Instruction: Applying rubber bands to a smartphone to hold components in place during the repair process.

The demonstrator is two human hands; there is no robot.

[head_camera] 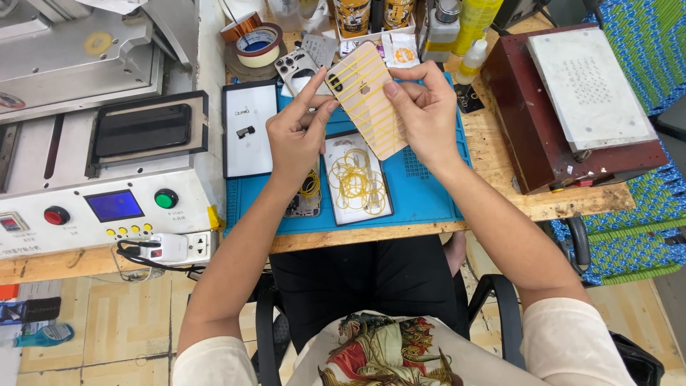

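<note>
I hold a pale phone [366, 96] back side up above a blue work mat [429, 187]. Several yellow rubber bands are wound across the phone. My right hand [421, 107] grips its right edge. My left hand [299, 132] pinches its lower left edge, near the camera corner. Below the phone, a pile of loose yellow rubber bands [356, 180] lies on a light plate [336, 211]. Another phone body [309, 194] with a few bands on it sits under my left wrist.
A white machine [107, 179] with a blue screen, red and green buttons fills the left. A white-screened panel [249, 129] lies on the mat. Tape rolls [257, 43], bottles [471, 21] and a phone back [296, 68] stand behind. A dark red heating plate [572, 107] is right.
</note>
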